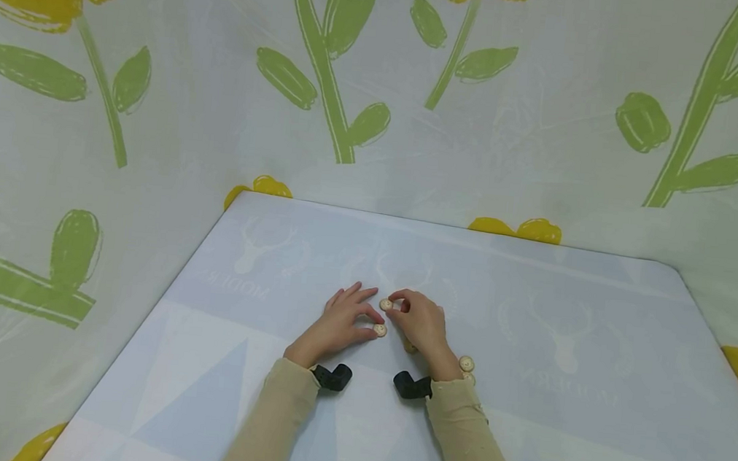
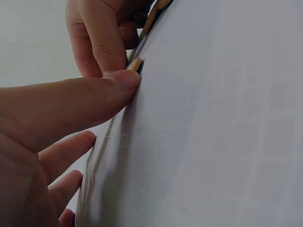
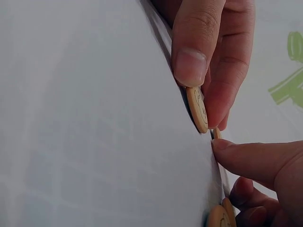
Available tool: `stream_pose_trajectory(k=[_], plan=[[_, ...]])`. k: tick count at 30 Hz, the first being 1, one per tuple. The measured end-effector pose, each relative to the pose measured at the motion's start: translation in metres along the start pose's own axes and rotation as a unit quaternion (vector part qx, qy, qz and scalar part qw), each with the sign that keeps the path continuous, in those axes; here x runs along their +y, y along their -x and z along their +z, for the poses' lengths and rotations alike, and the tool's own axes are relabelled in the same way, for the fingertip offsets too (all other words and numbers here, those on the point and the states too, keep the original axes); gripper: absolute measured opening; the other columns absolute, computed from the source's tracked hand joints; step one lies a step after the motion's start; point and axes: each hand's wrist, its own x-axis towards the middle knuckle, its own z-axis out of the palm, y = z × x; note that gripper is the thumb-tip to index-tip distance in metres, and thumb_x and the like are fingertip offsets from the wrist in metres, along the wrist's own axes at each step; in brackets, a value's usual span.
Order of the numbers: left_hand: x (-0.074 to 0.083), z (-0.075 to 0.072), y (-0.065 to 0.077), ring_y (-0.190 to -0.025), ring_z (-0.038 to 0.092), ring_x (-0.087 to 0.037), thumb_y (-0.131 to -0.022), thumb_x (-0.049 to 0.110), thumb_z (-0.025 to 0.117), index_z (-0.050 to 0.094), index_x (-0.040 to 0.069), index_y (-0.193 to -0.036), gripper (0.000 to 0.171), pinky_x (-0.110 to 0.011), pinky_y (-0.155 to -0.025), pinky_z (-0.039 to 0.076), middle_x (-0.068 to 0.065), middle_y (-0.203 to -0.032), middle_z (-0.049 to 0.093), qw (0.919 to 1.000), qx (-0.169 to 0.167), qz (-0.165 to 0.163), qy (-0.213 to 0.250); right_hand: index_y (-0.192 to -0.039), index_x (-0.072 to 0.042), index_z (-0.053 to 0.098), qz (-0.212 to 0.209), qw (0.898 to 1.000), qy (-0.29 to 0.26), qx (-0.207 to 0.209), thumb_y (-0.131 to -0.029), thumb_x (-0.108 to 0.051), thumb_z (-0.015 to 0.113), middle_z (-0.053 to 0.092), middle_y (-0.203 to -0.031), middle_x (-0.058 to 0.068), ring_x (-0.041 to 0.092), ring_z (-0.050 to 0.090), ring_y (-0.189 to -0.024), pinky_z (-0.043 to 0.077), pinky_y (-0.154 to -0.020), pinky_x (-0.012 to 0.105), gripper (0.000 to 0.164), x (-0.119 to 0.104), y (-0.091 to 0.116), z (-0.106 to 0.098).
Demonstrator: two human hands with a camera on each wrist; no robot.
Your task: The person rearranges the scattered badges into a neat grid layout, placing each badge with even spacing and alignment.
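My left hand (image 1: 342,323) pinches a small round wooden disc (image 1: 379,330) between thumb and forefinger, its other fingers spread over the table. In the right wrist view this disc (image 3: 197,109) stands tilted and has thin dark lines drawn on its face. Just beyond it, my right hand (image 1: 422,321) pinches a second wooden disc (image 1: 386,304), also marked with dark lines. Only a sliver of that second disc (image 3: 217,133) shows in the right wrist view. Both hands are close together, low over the table. Another wooden disc (image 1: 409,347) lies partly hidden under my right hand.
Beside my right wrist lie two more discs, one fully visible (image 1: 466,363) and one partly covered (image 1: 469,378). The table (image 1: 563,423) has a pale blue patterned cover. A flowered curtain (image 1: 209,99) hangs around its back and sides.
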Motion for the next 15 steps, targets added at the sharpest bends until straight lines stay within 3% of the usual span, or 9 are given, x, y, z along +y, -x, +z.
stream_pose_trajectory(k=[15], plan=[[-0.0012,0.0004,0.0002,-0.141,0.012,-0.028,-0.081,0.031,0.069,0.069,0.024,-0.094,0.015,-0.054,-0.11,0.005,-0.004,-0.146,0.036,1.0,-0.001,0.005,0.003,-0.098,-0.02,0.067,0.012,1.0,-0.001,0.01,-0.081,-0.031,0.068,0.05,-0.066,-0.006,0.01,0.042,-0.057,0.03,-0.064,0.032,0.02,-0.0013,0.0002,0.0027]])
